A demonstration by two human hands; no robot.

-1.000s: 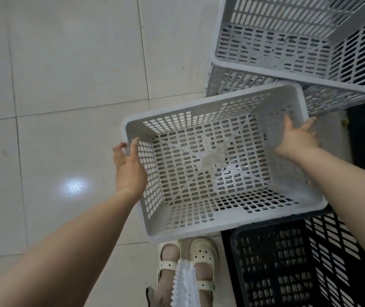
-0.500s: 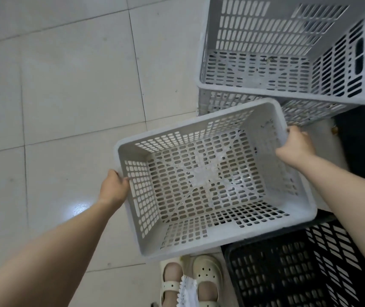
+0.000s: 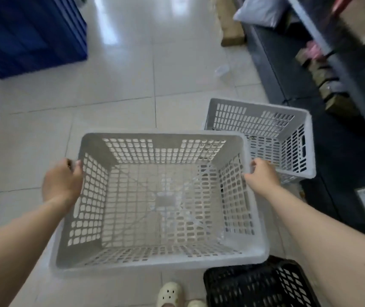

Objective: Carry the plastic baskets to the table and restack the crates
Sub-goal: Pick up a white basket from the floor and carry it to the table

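Observation:
A grey perforated plastic basket (image 3: 159,260) is held up level in front of me, open side up and empty. My left hand (image 3: 60,183) grips its left rim and my right hand (image 3: 263,176) grips its right rim. A second grey basket (image 3: 288,120) stands on the tiled floor behind and to the right of it. A black crate (image 3: 256,286) sits on the floor at the bottom right, partly covered by the held basket and my right arm.
Blue crates (image 3: 28,34) are stacked at the top left. A dark shelf unit (image 3: 341,69) with boxes and bags runs along the right side. A small clear piece of litter (image 3: 221,70) lies on the tiled floor ahead. My shoes (image 3: 170,294) show at the bottom.
Both hands closed on the basket's side rims and lifted it off the floor. My view swung up from straight down to looking ahead across the room.

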